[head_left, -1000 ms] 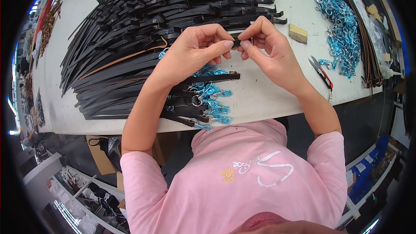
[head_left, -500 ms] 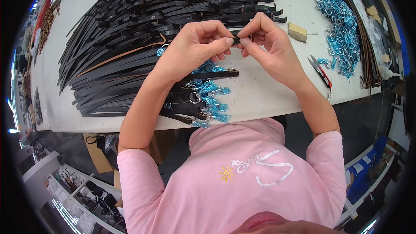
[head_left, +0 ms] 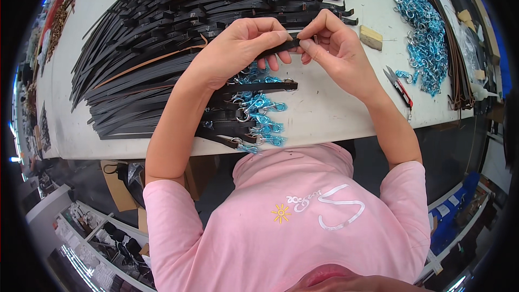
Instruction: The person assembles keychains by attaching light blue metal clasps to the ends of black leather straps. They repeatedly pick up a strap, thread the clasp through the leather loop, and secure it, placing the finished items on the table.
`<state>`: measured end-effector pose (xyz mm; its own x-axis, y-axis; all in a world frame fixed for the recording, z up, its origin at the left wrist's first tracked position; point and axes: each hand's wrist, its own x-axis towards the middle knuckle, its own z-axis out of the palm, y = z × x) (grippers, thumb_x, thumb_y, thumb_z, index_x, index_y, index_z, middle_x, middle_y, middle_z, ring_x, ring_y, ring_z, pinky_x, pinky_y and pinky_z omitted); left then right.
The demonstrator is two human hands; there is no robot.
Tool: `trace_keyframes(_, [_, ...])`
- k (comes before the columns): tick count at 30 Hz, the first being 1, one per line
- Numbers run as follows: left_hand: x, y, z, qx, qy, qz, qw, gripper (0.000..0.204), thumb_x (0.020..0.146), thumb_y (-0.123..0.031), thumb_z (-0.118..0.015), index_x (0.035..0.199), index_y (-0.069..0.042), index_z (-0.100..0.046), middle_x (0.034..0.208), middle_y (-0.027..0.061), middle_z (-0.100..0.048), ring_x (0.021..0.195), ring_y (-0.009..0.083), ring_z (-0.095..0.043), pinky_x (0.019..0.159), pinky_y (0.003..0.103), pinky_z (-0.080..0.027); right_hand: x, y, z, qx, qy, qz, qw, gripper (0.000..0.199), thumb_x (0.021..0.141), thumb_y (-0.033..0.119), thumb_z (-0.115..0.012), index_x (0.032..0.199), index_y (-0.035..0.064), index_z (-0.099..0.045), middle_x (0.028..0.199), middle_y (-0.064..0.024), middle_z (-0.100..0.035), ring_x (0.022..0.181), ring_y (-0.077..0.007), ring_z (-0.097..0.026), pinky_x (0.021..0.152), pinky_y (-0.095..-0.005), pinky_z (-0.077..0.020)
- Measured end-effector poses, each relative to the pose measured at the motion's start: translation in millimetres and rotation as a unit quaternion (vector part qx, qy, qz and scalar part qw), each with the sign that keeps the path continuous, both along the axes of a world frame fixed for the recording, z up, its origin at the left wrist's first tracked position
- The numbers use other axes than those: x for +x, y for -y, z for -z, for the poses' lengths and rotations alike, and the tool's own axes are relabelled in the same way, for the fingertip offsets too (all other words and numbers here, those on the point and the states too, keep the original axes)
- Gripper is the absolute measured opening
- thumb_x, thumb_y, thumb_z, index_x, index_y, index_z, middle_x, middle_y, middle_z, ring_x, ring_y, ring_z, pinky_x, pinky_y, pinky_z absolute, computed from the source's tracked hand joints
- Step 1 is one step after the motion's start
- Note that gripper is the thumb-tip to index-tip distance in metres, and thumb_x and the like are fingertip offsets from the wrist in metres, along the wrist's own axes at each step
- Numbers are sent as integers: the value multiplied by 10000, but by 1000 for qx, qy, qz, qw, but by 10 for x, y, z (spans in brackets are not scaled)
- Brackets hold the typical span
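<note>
My left hand (head_left: 238, 48) and my right hand (head_left: 332, 48) meet above the white table (head_left: 335, 108), both pinching one short black strap (head_left: 281, 47) between thumbs and fingertips. Just below the hands lies a row of finished black straps with blue-wrapped metal clips (head_left: 254, 113) near the table's front edge. A big fan of loose black straps (head_left: 178, 27) covers the table to the left and behind my hands.
A heap of blue-wrapped metal clips (head_left: 424, 32) lies at the right. Small red-handled snips (head_left: 399, 85) rest near my right wrist, and a tan block (head_left: 371, 37) sits behind it. More dark straps (head_left: 457, 48) run along the right edge.
Both hands stay together on the strap; they have only shifted slightly, fingers working at its end.
</note>
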<state>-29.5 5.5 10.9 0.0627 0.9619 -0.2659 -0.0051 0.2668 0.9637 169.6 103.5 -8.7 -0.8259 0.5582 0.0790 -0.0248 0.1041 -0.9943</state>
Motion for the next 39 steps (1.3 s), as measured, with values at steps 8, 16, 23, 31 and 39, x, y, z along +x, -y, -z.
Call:
trace_keyframes(8, [184, 50, 78, 38, -51, -59, 996, 193, 985, -198, -636, 866, -46, -634, 750, -32, -608, 680, 24, -538, 627, 191, -439, 7, -7, 22, -8, 11, -4, 1000, 65, 964, 12, -583, 1012, 2, -542, 934, -47, -612, 830, -106, -639, 742, -256, -540])
trace_keyframes(16, [207, 28, 147, 96, -162, -71, 980, 141, 960, -138, -614, 877, -24, -612, 761, -40, -577, 685, 14, -475, 616, 191, -390, -5, -1, 23, -6, 31, -7, 999, 82, 988, 24, -567, 1059, 19, -526, 969, -42, -593, 885, -96, -615, 778, -244, -519])
trace_keyframes(23, [73, 67, -16, 24, -42, -11, 999, 225, 958, -173, -634, 1045, 33, -647, 857, 55, -692, 715, 74, -594, 678, 223, -498, 1, -7, -16, -23, 19, -18, 999, 88, 989, 29, -570, 1061, 22, -519, 988, -44, -584, 891, -99, -610, 774, -245, -519])
trace_keyframes(31, [144, 42, 65, 16, -65, -33, 997, 162, 922, -134, -641, 969, 21, -633, 781, 9, -619, 727, 56, -543, 666, 215, -462, 15, -22, -34, -17, 24, -9, 1000, 70, 983, 31, -583, 1020, 17, -525, 958, -39, -593, 873, -105, -635, 783, -248, -529])
trace_keyframes(39, [209, 19, 190, 101, -104, -63, 987, 135, 915, -125, -633, 919, 9, -612, 773, -17, -592, 738, 51, -513, 658, 222, -427, -12, -23, 20, -31, 3, 6, 1000, 86, 952, 20, -599, 1012, 4, -540, 902, -47, -622, 824, -103, -649, 741, -257, -551])
